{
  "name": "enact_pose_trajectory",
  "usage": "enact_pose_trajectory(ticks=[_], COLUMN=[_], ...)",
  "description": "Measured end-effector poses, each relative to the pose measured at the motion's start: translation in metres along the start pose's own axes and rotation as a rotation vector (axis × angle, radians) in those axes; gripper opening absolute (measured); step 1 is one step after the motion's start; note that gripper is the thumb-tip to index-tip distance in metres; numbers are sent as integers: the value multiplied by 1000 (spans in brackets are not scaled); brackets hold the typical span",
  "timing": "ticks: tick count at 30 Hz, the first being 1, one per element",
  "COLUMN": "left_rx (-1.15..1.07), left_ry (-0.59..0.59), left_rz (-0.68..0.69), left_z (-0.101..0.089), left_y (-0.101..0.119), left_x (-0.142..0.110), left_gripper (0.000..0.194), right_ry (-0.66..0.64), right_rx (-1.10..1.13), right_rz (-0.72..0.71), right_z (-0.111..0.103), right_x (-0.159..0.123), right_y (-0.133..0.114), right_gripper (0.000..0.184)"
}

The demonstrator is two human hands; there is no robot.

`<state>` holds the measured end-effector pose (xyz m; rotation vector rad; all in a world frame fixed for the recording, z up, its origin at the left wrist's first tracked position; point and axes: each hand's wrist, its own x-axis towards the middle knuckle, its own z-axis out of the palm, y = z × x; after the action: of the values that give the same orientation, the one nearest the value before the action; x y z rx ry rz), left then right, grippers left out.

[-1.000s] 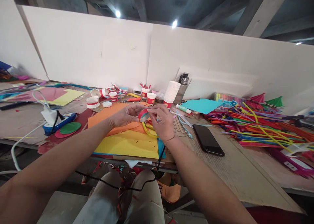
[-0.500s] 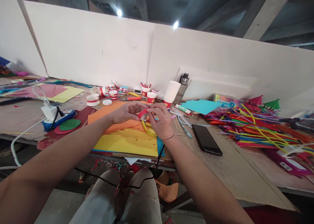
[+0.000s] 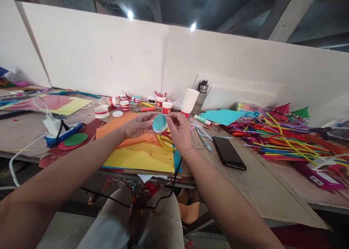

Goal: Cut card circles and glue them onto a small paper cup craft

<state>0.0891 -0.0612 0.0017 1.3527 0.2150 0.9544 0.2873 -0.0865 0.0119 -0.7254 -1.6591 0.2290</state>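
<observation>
Between my hands is a short piece of paper cup (image 3: pixel 159 123), its round teal face turned toward me. My left hand (image 3: pixel 139 125) grips its left edge, thumb in front. My right hand (image 3: pixel 180 129) pinches the right edge, with its other fingers partly hidden behind. Below the cup piece, yellow-handled scissors (image 3: pixel 165 143) lie over orange paper (image 3: pixel 117 129) and yellow paper (image 3: pixel 139 158). Just behind my hands stand a red and white paper cup (image 3: pixel 167 107) and a tall stack of white paper cups (image 3: pixel 190 100).
A black phone (image 3: pixel 228 152) lies on cardboard at the right, beside a heap of colourful pipe cleaners (image 3: pixel 283 140). Cut cup pieces (image 3: pixel 101 112) sit at the back left. A blue power strip (image 3: pixel 64 132) with a white charger is at the left. A dark bottle (image 3: pixel 201 96) stands near the white panel.
The cup piece has been turned: its red side faced me earlier, and now its teal round face does. Both hands stay on it in nearly the same place.
</observation>
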Motion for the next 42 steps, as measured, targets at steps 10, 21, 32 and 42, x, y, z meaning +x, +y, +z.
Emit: enact_pose_trajectory(ticks=[10,21,32,42], left_rx=[-8,20,-63,-12], left_ry=[15,37,27,100], left_rz=[-35,-29,-32,-51], left_z=[-1,3,0,-2], left_y=[1,-1,-2,-2], left_x=[1,2,3,4], left_gripper=[49,44,38,39], right_ry=[-4,10,-25,-83], right_rx=[148,157,191,283], right_rz=[173,252,305,442], right_z=[3,3,2,2], right_x=[0,2,3,6], right_y=[4,-1,-1,8], right_gripper=[20,25,30,36])
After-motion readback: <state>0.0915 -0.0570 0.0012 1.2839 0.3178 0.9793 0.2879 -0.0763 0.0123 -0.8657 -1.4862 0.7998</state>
